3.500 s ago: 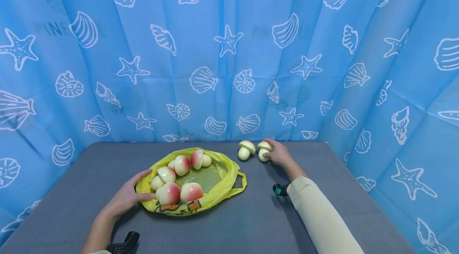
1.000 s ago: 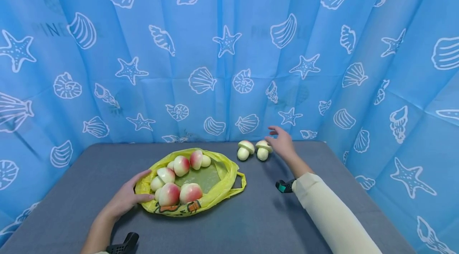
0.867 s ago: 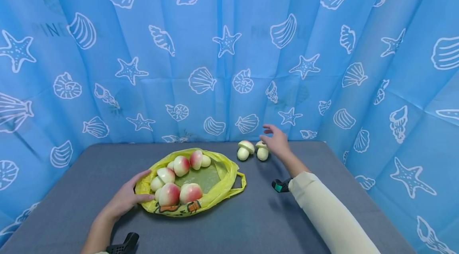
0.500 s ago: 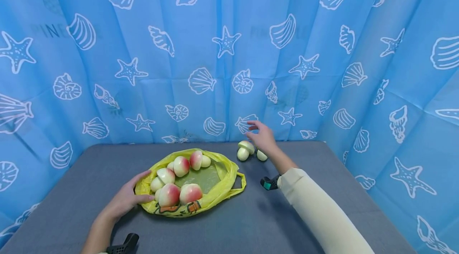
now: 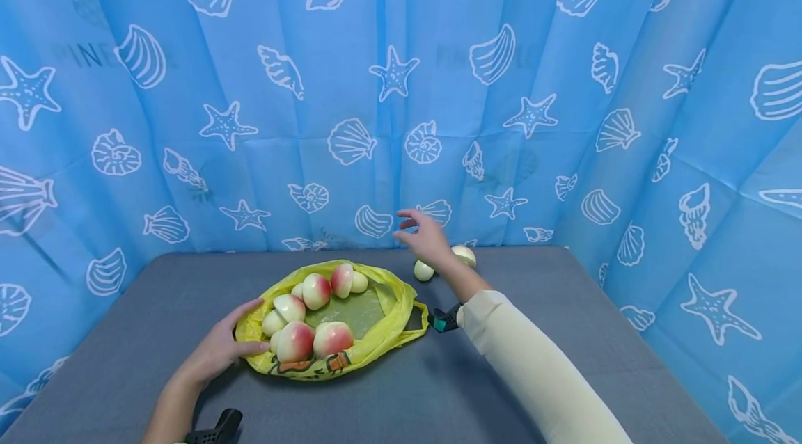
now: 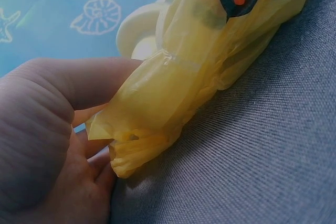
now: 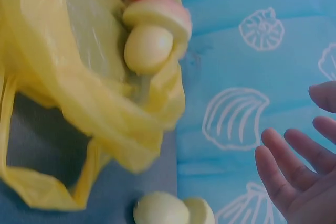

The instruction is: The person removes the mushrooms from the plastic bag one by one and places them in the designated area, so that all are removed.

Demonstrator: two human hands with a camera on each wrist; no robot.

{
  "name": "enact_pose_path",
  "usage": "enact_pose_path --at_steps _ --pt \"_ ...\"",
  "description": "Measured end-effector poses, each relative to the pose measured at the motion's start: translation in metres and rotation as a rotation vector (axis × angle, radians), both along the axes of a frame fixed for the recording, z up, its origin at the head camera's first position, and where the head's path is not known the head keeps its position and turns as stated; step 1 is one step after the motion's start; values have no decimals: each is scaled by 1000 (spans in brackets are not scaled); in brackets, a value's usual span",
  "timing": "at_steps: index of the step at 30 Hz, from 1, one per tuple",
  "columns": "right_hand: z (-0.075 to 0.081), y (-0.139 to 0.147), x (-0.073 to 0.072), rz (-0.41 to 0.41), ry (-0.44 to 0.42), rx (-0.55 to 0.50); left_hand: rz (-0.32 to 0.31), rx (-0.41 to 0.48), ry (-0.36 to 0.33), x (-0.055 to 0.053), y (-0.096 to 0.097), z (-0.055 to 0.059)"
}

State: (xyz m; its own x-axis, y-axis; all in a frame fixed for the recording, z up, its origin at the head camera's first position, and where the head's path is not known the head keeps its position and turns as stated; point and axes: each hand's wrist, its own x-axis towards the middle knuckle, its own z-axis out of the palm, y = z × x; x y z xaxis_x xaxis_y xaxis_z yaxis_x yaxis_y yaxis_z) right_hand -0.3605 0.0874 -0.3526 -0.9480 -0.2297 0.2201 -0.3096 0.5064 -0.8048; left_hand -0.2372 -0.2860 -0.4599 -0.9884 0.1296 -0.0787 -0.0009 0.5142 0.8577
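Observation:
A yellow plastic bag point(image 5: 396, 324) lies spread on the table, its mouth facing up, with several pink-and-white toy mushrooms point(image 5: 294, 341) inside. My left hand point(image 5: 216, 343) holds the bag's left end, thumb on one side and fingers on the other; the left wrist view shows the crumpled plastic point(image 6: 152, 103) between them. My right hand point(image 5: 429, 239) hovers at the back of the table with loosely bent fingers and nothing in it. Two more mushrooms stand behind it: the stem point(image 5: 424, 271) of one and the cap point(image 5: 465, 255) of the other show past the hand and wrist.
A grey cloth-covered table point(image 5: 388, 409) carries everything. Close behind its far edge hangs a blue curtain point(image 5: 376, 82) with white shells and starfish, which continues along the right side. A looped bag handle point(image 5: 421, 315) sticks out at the bag's right end.
My right hand has let go of the right-hand mushroom, risen, and moved left past both mushrooms, now partly covering them. My left hand and the bag have stayed in place.

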Motion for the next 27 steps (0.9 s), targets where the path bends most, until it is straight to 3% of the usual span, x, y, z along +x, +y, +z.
enact_pose_path --at_steps 6,18,27 --pt "-4 -20 2 71 -19 -33 -3 -13 2 0 -1 -1" --pt "-16 -49 7 264 -95 -3 6 -16 -9 0 -1 1" --pt "-28 -66 9 324 -248 -76 6 -22 -7 -1 -1 1"
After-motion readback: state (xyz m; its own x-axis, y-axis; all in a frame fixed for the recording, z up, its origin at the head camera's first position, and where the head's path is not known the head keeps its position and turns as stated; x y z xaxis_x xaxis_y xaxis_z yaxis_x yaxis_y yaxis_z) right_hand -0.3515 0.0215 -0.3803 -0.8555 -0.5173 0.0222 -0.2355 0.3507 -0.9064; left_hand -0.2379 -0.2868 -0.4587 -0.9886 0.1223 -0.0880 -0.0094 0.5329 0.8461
